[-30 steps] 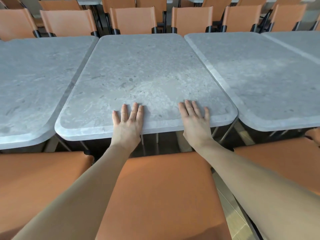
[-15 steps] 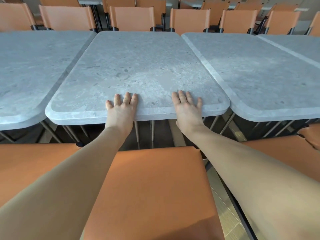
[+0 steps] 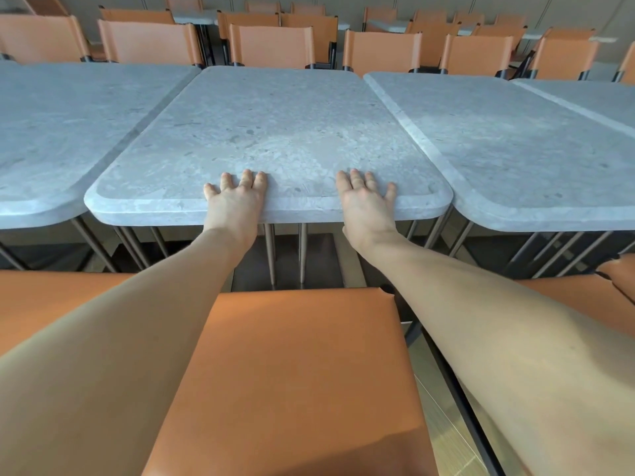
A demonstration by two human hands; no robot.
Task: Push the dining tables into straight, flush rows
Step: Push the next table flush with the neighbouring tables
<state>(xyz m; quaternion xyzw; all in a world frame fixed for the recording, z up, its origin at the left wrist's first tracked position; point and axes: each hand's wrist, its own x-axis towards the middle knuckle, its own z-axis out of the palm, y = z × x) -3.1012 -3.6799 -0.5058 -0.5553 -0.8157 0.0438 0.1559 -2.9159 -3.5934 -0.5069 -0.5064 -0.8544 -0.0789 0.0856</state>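
Head view — hands (image 3: 237,201) on table (image 3: 275,132)

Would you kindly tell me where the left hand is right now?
In the head view, the left hand rests flat on the near edge of the middle table, left of centre, beside the right hand.

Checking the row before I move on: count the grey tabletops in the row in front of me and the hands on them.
Grey tabletops: 4 (left tabletop, middle tabletop, right tabletop, far-right tabletop)
Hands, both on the middle tabletop: 2 (left hand, right hand)
Total: 6
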